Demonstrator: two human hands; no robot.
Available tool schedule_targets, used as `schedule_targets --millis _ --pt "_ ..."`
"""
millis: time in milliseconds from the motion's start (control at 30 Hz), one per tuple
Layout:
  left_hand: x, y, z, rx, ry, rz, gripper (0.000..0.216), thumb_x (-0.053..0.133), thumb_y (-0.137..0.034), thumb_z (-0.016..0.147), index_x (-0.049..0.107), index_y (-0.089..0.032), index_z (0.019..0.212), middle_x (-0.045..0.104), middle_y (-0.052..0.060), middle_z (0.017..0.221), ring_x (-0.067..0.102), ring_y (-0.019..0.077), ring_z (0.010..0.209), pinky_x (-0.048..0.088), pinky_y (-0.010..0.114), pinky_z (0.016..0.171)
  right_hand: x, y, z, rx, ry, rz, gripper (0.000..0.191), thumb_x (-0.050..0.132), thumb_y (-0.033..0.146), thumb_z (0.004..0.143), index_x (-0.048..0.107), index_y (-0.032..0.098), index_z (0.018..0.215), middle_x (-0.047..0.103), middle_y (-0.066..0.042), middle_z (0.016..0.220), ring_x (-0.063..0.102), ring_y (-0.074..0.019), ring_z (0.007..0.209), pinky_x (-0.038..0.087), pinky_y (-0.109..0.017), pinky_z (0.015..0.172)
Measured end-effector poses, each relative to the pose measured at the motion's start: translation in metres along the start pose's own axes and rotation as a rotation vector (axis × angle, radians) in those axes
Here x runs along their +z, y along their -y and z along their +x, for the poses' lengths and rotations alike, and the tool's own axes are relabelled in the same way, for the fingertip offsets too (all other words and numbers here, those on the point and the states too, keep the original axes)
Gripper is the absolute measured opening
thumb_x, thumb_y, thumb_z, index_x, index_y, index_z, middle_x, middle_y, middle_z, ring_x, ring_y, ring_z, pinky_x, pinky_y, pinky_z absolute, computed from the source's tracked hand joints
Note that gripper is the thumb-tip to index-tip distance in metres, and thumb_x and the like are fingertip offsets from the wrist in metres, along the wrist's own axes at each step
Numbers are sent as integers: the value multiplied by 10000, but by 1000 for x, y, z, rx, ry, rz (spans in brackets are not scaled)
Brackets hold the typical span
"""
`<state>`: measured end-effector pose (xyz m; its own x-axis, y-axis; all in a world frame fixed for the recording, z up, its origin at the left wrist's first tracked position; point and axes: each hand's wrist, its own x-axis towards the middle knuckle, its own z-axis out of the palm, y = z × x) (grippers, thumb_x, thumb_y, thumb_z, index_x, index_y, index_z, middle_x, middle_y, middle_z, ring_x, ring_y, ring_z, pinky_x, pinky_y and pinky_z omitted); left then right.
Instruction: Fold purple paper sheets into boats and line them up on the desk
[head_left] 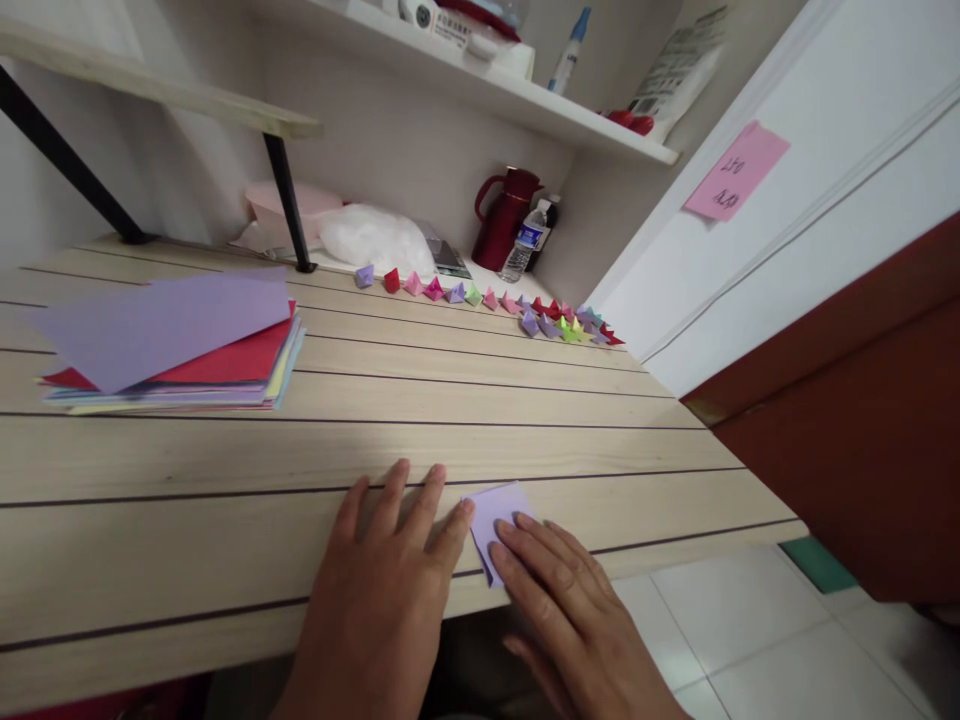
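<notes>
A small folded sheet of purple paper lies flat near the front edge of the wooden tabletop. My right hand rests on it, fingers stretched out and covering its right part. Beside it, my left hand lies on the boards with its fingers spread; its index fingertip touches or nearly touches the paper's left edge. Neither hand grips anything. The underside of the paper and its right corner are hidden.
A stack of coloured paper sits at the left, a purple sheet on top. Small folded paper pieces line the back edge. Behind them stand a red jug, a water bottle and a white plastic bag.
</notes>
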<state>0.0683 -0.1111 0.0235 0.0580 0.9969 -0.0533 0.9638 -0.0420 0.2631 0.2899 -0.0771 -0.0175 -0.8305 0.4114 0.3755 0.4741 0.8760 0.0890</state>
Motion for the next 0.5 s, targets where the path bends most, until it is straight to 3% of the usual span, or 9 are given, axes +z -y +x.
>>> schedule_targets --millis 67,200,300,367,500 --pt "1 0 0 -5 -13 1 634 417 -70 856 502 -431 1369 335 -43 1541 297 330 1464 289 638 1152 0 -1 -4 -5 -6 -10 507 468 158 979 420 108 1481 467 -123 1522 341 -308 1448 359 -508 1120" --pt "0 1 2 -4 -10 3 677 403 -46 828 497 -451 1363 338 -59 1537 306 318 1461 306 633 1146 -14 -14 -2 -6 -7 150 568 368 531 1031 477 164 1450 575 -118 1426 476 -290 1358 483 -445 1047" --pt "0 5 4 53 -33 43 700 389 -42 814 470 -439 1385 333 -30 1541 315 345 1448 338 665 1111 -33 -23 14 168 -43 334 426 318 420 1067 514 257 1409 629 -66 1364 580 -198 1261 539 -321 987" --pt "0 8 4 95 -19 86 705 390 -48 803 455 -413 1403 331 2 1542 327 372 1434 360 685 1083 -43 -23 29 215 -31 292 493 323 438 1065 411 209 1492 526 -113 1476 505 -221 1352 476 -372 1084" --pt "2 12 4 115 10 144 716 374 -45 795 434 -402 1412 331 10 1538 345 368 1421 388 669 1071 -42 -20 40 -35 126 148 822 348 636 989 188 86 1578 342 -195 1577 291 -298 1483 242 -526 1213"
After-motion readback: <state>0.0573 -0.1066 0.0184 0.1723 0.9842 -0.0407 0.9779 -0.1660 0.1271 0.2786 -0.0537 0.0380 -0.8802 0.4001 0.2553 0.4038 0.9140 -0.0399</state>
